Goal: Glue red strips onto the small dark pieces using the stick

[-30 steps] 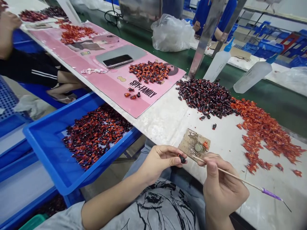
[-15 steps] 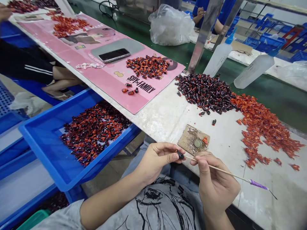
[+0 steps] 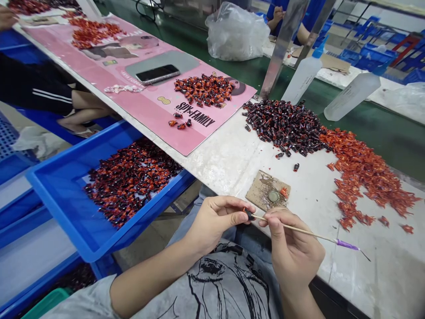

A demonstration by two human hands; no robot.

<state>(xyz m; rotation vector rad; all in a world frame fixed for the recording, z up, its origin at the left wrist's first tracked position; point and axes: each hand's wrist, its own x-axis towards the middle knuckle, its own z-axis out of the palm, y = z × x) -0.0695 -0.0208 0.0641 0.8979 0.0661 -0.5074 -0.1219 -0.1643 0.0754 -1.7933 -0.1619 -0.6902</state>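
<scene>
My left hand (image 3: 215, 221) pinches a small dark cap-like piece (image 3: 248, 215) between thumb and forefinger, just off the table's front edge. My right hand (image 3: 290, 250) is closed around a thin wooden stick (image 3: 299, 229) with a purple end (image 3: 347, 244); the stick's tip touches the dark piece. Right above my hands lies a brown cardboard square (image 3: 265, 192) with a grey glue blob and one orange piece on it. Further back sit a heap of dark pieces (image 3: 283, 128) and a spread of orange pieces (image 3: 365, 175).
A blue tray (image 3: 66, 195) full of assembled dark-and-orange parts hangs at the left below the white table (image 3: 232, 159). A pink mat (image 3: 149, 110) carries a phone (image 3: 156, 74) and more parts. Two squeeze bottles (image 3: 303, 79) lean at the back. Other people sit at the far left and back.
My hands and the stick have shifted slightly up and left in view as the camera moved; the stick's tip stays at the dark piece. The piles are unchanged.
</scene>
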